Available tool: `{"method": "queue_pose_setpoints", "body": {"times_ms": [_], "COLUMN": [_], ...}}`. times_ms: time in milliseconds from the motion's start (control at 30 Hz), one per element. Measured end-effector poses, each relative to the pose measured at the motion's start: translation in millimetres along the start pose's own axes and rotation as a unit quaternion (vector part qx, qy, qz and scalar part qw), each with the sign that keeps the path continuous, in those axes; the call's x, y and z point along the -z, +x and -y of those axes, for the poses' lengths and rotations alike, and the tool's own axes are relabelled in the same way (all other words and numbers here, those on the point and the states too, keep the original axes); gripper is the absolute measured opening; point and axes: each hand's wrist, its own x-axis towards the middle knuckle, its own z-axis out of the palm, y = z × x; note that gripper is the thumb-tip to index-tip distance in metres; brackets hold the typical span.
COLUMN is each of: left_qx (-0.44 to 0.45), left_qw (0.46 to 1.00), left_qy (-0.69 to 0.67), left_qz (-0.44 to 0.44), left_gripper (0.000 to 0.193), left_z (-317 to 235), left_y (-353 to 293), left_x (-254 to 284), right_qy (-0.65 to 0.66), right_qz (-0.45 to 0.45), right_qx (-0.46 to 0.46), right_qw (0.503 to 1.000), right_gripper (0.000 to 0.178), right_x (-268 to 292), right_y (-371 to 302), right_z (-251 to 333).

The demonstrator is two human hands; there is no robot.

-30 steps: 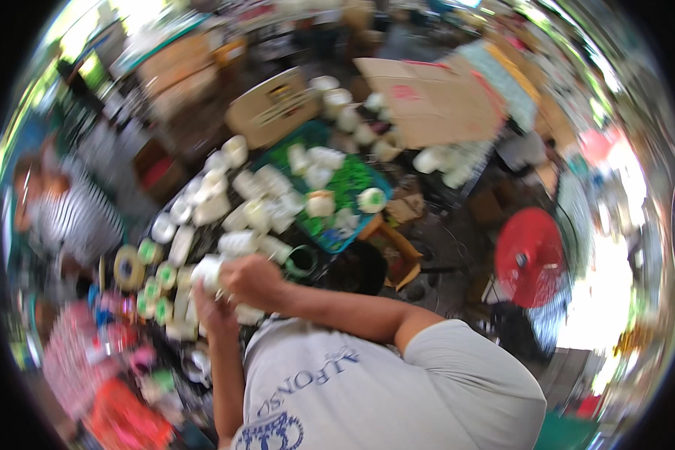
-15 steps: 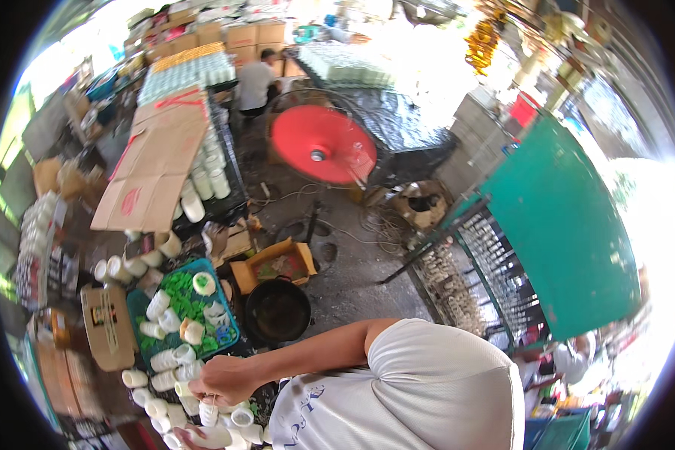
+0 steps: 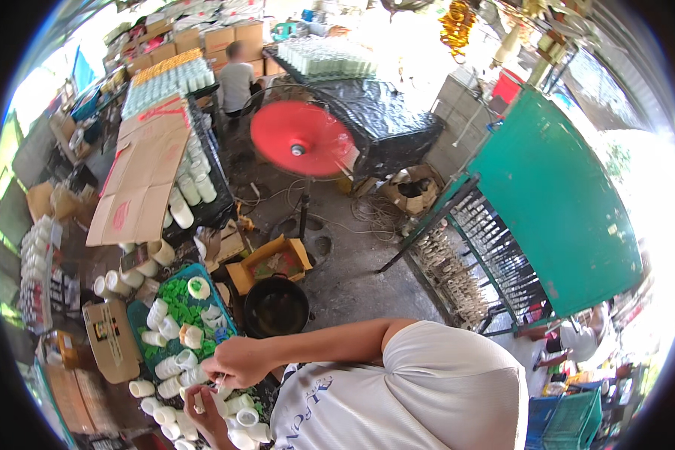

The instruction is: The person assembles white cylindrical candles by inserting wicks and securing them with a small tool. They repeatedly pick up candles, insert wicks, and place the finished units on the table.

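Note:
My right hand [image 3: 238,363] reaches in from the right, above a cluster of white cylindrical pots [image 3: 241,416]. Its fingers are pinched on a thin pale strand [image 3: 221,380]. Just below it, my left hand [image 3: 213,424] is raised with fingers curled round a small white piece [image 3: 199,403], whose shape is mostly hidden. The two hands nearly meet. Beside them lies a teal tray [image 3: 137,322] holding green leaf-shaped pieces [image 3: 178,298] and several more white pots [image 3: 157,313].
A dark round pan [image 3: 276,307] and an open cardboard box [image 3: 268,265] stand beyond the tray. Further off are a blurred red fan [image 3: 301,139], a cardboard-covered table [image 3: 139,172] and a crouching person [image 3: 237,84]. A green panel [image 3: 555,202] over a rack stands at right.
My left hand has come up toward the right hand from the lower edge. The view has shifted a little, and the right hand stays pinched above the pots.

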Motion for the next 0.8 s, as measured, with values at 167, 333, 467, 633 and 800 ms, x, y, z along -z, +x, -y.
{"method": "queue_pose_setpoints", "body": {"times_ms": [167,333,467,633,800], "left_qx": [0.021,0.055,0.064,0.031,0.002], "left_qw": [1.0,0.986,0.979,0.994,1.0], "left_qy": [-0.012,-0.151,-0.166,-0.096,0.003], "left_qz": [-0.008,-0.037,-0.1,-0.045,-0.02], "left_gripper": [0.02,0.018,0.023,0.023,0.021], "left_z": [-17.5,-22.0,-36.0,-20.0,-23.3], "left_y": [-2.0,8.4,12.6,9.2,10.9], "left_x": [-17.4,-28.5,-44.3,-45.8,-40.2], "right_qy": [0.013,0.023,0.055,0.092,0.165], "right_qz": [0.05,0.041,0.041,0.001,0.02], "right_qx": [-0.054,-0.07,-0.071,-0.057,-0.098], "right_qw": [0.997,0.996,0.995,0.994,0.981], "right_gripper": [0.012,0.012,0.013,0.017,0.025], "right_x": [17.8,22.4,23.9,5.3,-1.4], "right_y": [-2.5,2.4,2.0,-5.0,-1.5], "right_z": [6.5,10.7,15.7,1.6,-9.1]}}
